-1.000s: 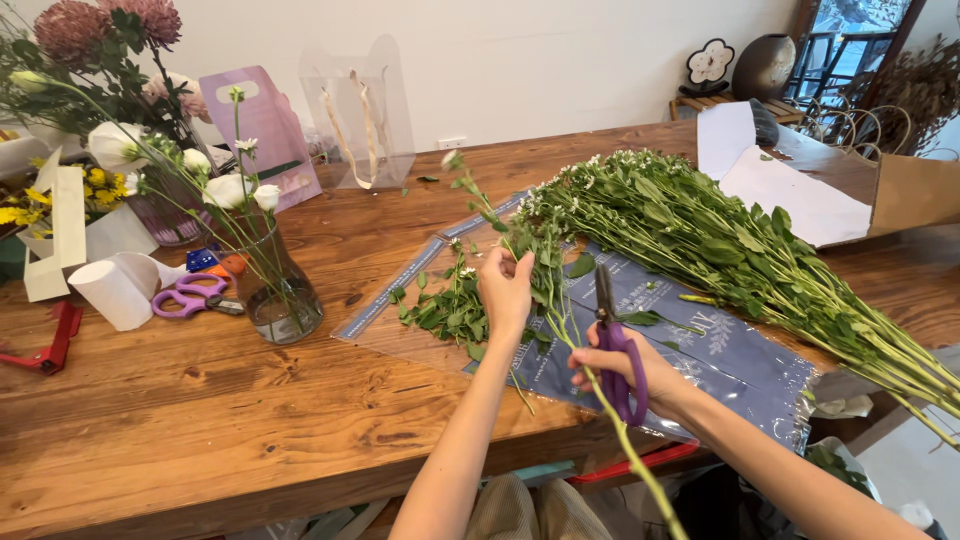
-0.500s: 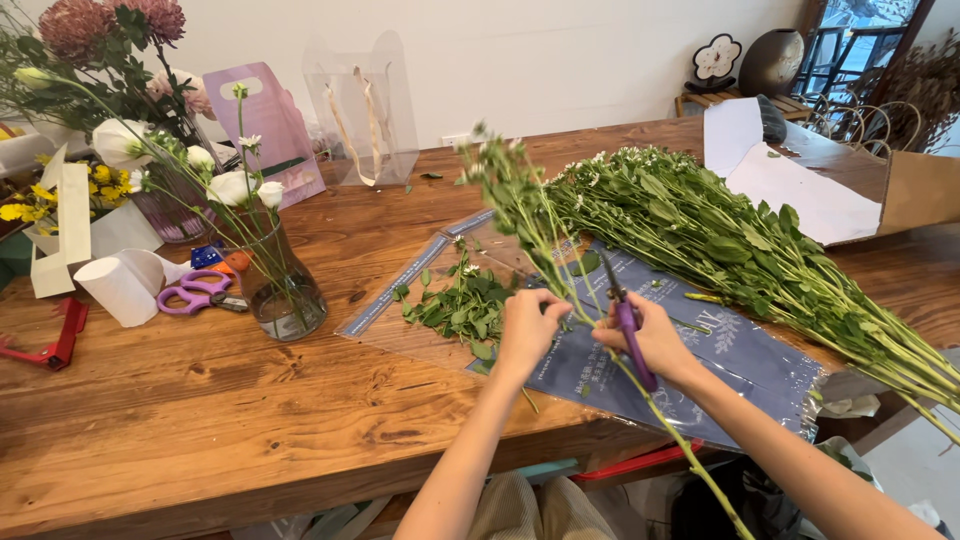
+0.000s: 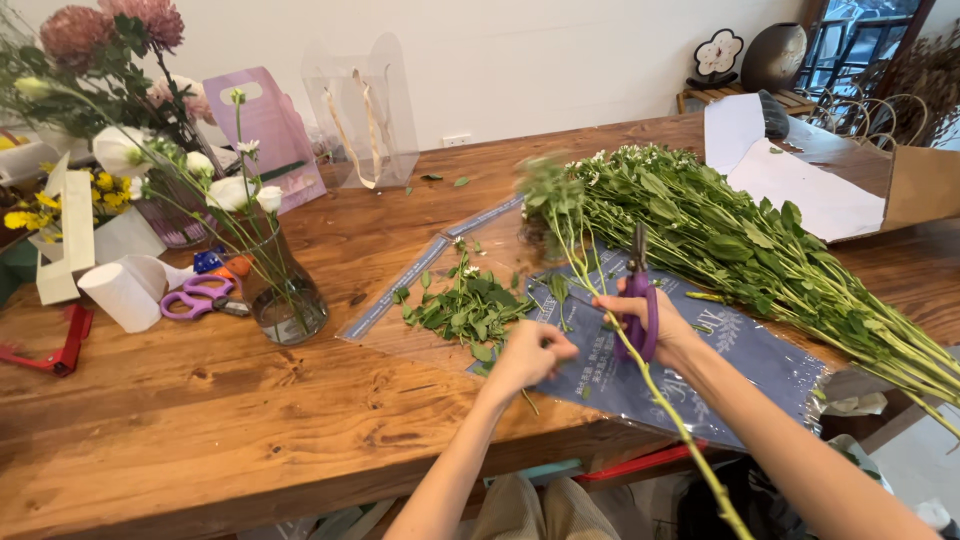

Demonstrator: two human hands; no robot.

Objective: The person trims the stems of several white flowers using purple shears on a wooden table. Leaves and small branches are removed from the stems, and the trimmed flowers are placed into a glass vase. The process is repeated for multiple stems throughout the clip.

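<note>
While the right hand grips purple shears together with one green stem slanting up over the blue wrapping sheet, the left hand hangs loosely curled, seemingly empty though blurred, above the stripped leaves. Leaf-stripping looks underway; pulling off more calls for the left fingers to pinch the stem.

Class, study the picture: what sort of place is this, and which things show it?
Probably a florist's workroom: a bundle of cut stems on wrapping film, a glass vase of white flowers, and scissors in the right hand.
</note>
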